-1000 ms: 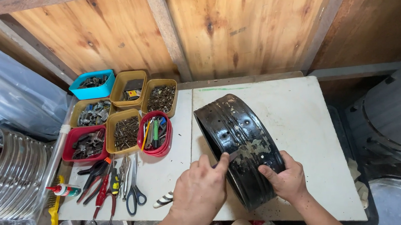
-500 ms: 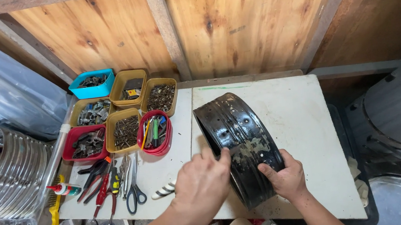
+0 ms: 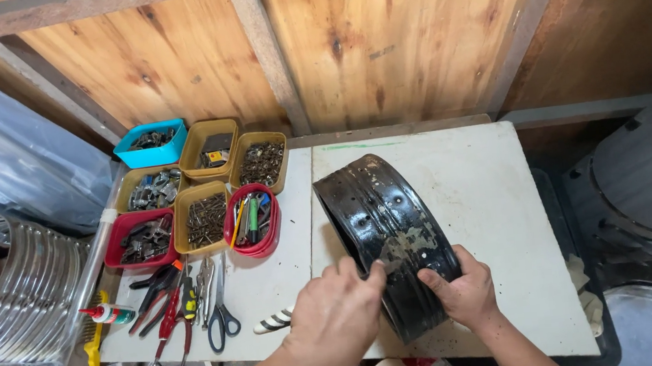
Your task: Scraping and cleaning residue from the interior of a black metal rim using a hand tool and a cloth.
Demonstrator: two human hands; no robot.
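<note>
Steel, by the look of it: the black wheel rim point(image 3: 388, 237) stands on edge on the white table point(image 3: 501, 212), right of centre, tilted slightly and reaching from the near edge toward the far side. It looks stiff and fairly heavy, with a glossy painted skin that could slip, and a scuffed bare patch near the hands. The left hand point(image 3: 333, 317) curls over the near left flange, fingers on the rim's edge; the right hand point(image 3: 461, 294) grasps the near right flange, thumb on the outer band. The raised flanges seem the surest hold, one hand on each side. Trays of screws point(image 3: 203, 217) and pliers point(image 3: 161, 300) lie to the left.
</note>
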